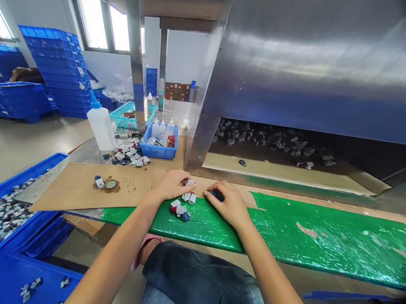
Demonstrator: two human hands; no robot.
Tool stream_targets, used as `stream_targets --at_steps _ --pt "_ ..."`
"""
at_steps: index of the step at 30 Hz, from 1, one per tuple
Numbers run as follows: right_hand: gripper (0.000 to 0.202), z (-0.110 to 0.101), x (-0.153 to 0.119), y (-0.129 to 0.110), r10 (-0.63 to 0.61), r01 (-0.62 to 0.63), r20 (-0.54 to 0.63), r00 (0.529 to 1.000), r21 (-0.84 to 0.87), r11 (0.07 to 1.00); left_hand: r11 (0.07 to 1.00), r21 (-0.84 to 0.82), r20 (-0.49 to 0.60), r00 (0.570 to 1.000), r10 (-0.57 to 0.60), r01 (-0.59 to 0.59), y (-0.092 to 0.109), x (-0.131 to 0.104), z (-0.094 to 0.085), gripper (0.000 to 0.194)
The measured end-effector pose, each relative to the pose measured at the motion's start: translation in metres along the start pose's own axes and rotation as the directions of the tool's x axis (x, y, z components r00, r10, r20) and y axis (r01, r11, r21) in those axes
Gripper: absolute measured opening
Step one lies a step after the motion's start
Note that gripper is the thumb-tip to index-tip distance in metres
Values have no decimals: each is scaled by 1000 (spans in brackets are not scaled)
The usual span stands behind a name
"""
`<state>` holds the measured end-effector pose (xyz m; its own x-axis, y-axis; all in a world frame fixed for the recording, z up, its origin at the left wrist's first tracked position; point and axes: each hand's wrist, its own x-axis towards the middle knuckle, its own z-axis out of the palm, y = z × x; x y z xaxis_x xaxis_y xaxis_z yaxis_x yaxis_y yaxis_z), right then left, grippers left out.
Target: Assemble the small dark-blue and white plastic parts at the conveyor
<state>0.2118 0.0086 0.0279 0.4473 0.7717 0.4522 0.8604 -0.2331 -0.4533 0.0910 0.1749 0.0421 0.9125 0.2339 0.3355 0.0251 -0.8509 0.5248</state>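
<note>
My left hand (pixel 172 185) rests at the edge of the green-covered bench (pixel 204 224), its fingers curled round some small white pieces (pixel 189 198). To the right of it, my right hand (pixel 226 201) is bent over a dark blue piece (pixel 217 195), thumb and fingertips close around it. Between my forearms, just below the left fingers, lies a small group of white, red and dark blue pieces (pixel 180 210). A brown cardboard sheet (pixel 81 184) to the left carries one white and blue piece (pixel 99 182) beside a round metal cap (pixel 110 183) in a brown stain.
Behind the cardboard are a piece pile (pixel 129 152), a white bottle (pixel 101 127) and a blue basket (pixel 159 151). A metal hood (pixel 315 62) with more pieces inside stands behind my right hand. A blue bin (pixel 56 159) full of pieces is at left.
</note>
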Motion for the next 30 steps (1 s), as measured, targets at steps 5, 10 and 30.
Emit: stream_targets --at_steps 5,10,30 --pt "20 -1 2 3 55 -48 -79 995 88 995 1000 -7 -5 1000 18 -18 -1 1 1 29" --pt "27 -3 0 8 217 -176 -213 953 195 965 1000 -9 -2 1000 22 -22 -3 1 1 27" --pt "18 -4 -3 -11 -150 143 161 975 59 988 1000 10 -5 1000 8 -8 -5 1 3 29"
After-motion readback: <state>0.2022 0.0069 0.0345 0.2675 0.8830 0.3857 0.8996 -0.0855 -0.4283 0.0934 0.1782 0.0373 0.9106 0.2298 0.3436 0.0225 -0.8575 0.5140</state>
